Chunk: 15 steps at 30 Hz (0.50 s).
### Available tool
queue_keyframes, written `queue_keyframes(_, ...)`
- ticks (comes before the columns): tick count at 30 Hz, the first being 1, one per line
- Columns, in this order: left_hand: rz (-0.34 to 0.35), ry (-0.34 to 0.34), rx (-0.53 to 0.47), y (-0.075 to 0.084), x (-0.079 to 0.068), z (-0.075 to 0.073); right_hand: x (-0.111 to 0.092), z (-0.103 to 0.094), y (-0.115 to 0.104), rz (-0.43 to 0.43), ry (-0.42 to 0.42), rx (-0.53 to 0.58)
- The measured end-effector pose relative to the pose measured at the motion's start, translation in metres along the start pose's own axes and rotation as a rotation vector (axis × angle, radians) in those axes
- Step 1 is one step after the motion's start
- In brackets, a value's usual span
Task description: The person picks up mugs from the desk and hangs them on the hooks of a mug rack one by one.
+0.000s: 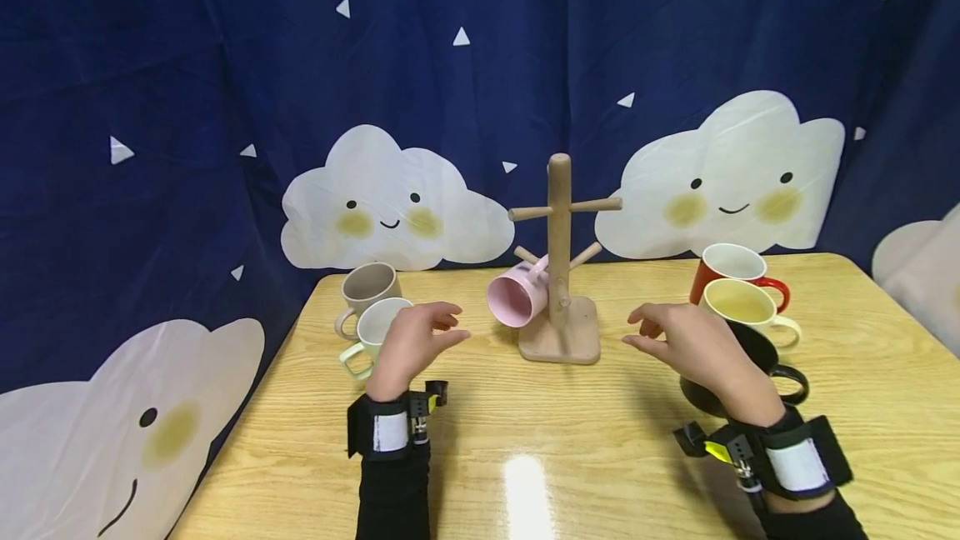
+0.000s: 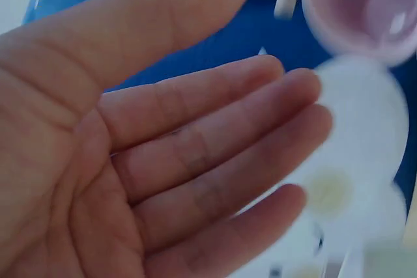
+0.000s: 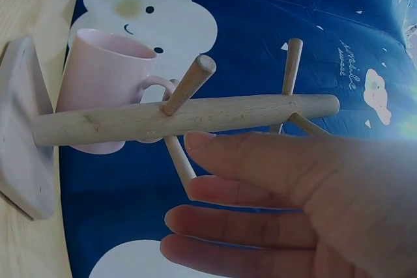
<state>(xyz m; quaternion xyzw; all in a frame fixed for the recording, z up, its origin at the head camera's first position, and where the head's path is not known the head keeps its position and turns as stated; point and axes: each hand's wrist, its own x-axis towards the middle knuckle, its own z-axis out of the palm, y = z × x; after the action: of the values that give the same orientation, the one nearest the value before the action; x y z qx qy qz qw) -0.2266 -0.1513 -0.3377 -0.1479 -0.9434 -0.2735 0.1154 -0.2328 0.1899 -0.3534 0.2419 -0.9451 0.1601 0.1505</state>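
Note:
A wooden mug tree (image 1: 559, 248) stands at the middle of the table, with a pink mug (image 1: 517, 293) hung by its handle on a lower left peg, mouth toward me. My left hand (image 1: 417, 343) hovers with relaxed, empty fingers beside a white mug with a light green handle (image 1: 378, 320), which it partly covers in the head view. On the other side, my right hand (image 1: 693, 346) holds nothing, its fingers loosely extended toward the tree. Beneath and behind it is a black mug (image 1: 753, 346), partly hidden by the hand.
Behind the white mug sits a greyish-beige mug (image 1: 369, 287). At the right stand a pale yellow mug (image 1: 750, 307) and a red mug with a white inside (image 1: 731, 263). A dark blue cloud-print curtain (image 1: 450, 90) hangs along the back edge of the wooden table (image 1: 480, 457).

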Motion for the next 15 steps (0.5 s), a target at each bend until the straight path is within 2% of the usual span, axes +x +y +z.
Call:
queue_keyframes(3, -0.115, 0.103, -0.035, -0.026, -0.012, -0.021, 0.001, 0.0, 0.0, 0.008, -0.006, 0.0)
queue_keyframes(5, -0.225, 0.149, -0.043, -0.045, -0.023, -0.034, 0.001, 0.0, 0.0, 0.012, -0.011, -0.002)
queue_keyframes(7, -0.351, 0.165, -0.038, -0.063, -0.035, -0.045, 0.001, 0.001, 0.001, 0.013, -0.015, -0.005)
queue_keyframes(9, -0.458, 0.141, -0.03, -0.079, -0.047, -0.052, 0.001, 0.001, 0.001, 0.009, -0.021, -0.005)
queue_keyframes(11, -0.522, 0.095, -0.014, -0.093, -0.057, -0.056, 0.001, 0.002, 0.001, 0.005, -0.032, -0.005)
queue_keyframes(13, -0.553, 0.058, -0.018, -0.104, -0.063, -0.056, 0.002, 0.003, 0.002, 0.004, -0.041, -0.002)
queue_keyframes(15, -0.555, 0.029, -0.034, -0.113, -0.065, -0.053, 0.002, 0.004, 0.001, -0.002, -0.049, 0.0)
